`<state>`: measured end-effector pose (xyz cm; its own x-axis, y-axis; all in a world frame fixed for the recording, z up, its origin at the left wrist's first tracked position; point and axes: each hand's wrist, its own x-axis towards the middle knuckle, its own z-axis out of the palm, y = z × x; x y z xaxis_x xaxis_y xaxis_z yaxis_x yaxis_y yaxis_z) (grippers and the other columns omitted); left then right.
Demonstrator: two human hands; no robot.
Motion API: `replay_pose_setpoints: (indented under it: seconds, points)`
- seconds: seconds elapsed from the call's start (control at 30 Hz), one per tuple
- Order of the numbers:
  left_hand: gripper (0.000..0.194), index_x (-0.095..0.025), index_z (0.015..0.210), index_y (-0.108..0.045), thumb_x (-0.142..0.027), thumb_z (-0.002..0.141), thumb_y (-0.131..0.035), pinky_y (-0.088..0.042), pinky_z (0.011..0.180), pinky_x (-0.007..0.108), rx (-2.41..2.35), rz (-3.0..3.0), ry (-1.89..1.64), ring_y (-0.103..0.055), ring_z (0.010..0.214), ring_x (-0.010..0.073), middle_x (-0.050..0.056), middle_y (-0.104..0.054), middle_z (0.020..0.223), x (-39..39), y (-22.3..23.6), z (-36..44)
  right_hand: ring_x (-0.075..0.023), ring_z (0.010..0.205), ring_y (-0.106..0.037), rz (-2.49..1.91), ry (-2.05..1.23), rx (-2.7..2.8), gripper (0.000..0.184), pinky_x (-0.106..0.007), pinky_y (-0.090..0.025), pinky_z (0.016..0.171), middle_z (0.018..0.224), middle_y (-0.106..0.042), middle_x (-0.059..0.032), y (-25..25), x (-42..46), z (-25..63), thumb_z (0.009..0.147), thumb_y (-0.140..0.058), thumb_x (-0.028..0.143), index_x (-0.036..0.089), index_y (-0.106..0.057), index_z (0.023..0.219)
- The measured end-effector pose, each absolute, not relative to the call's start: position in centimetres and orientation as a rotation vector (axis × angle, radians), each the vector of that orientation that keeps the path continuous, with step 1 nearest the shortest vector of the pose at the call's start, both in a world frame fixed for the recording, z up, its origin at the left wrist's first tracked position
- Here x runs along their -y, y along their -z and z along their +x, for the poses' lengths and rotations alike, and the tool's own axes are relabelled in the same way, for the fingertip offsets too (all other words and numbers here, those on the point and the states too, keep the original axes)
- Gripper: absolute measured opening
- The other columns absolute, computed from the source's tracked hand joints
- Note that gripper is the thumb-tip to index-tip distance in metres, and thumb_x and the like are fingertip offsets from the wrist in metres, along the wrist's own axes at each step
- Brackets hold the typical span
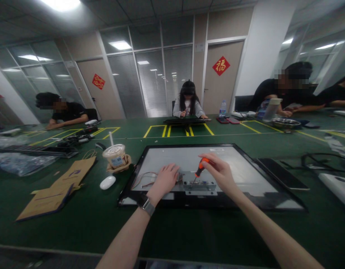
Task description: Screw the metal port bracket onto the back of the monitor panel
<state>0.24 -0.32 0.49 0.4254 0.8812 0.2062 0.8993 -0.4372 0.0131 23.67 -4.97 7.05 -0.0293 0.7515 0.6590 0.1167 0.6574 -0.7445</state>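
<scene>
Head view: gripping screwdriver (201, 167) in right hand (220, 170), angled down to bracket (207, 188) below, likely for control; resting left hand (164, 180), loosely spread, on panel (158, 154) beneath, likely steadying it.

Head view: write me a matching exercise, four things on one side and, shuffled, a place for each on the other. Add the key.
Things
1. screwdriver
2. watch
3. lidded cup
4. metal bracket

Places
A. sitting in a brown holder
B. on the panel, by the tool's tip
C. gripped by the right hand
D. strapped on the wrist behind the left hand

Pairs: 1-C; 2-D; 3-A; 4-B
</scene>
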Motion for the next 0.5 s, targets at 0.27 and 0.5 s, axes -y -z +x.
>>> replay_pose_setpoints:
  seconds: [0.27, 0.5]
  points:
    - [0.041, -0.021, 0.143, -0.051, -0.027, 0.106, -0.035, -0.04, 0.116, 0.047, 1.614, -2.57, 0.282, -0.051, 0.139, 0.0262, 0.012, -0.053, 0.151, 0.36, -0.52, 0.22, -0.0234, 0.097, -0.072, -0.705, -0.742, 1.535, 0.032, -0.041, -0.059, 0.087, 0.108, -0.076, -0.0072, -6.68, 4.9, 23.57, 0.094, -0.062, 0.039, 0.026, -0.075, 0.12]
    - [0.04, -0.021, 0.142, -0.051, -0.027, 0.106, -0.036, -0.04, 0.116, 0.047, 1.615, -2.566, 0.276, -0.051, 0.139, 0.0266, 0.012, -0.053, 0.151, 0.27, -0.36, 0.19, -0.0229, 0.09, -0.072, -0.766, -0.626, 1.525, 0.028, -0.039, -0.061, 0.082, 0.104, -0.074, -0.0076, -7.07, 5.01, 23.57, 0.091, -0.067, 0.045, 0.027, -0.08, 0.108]
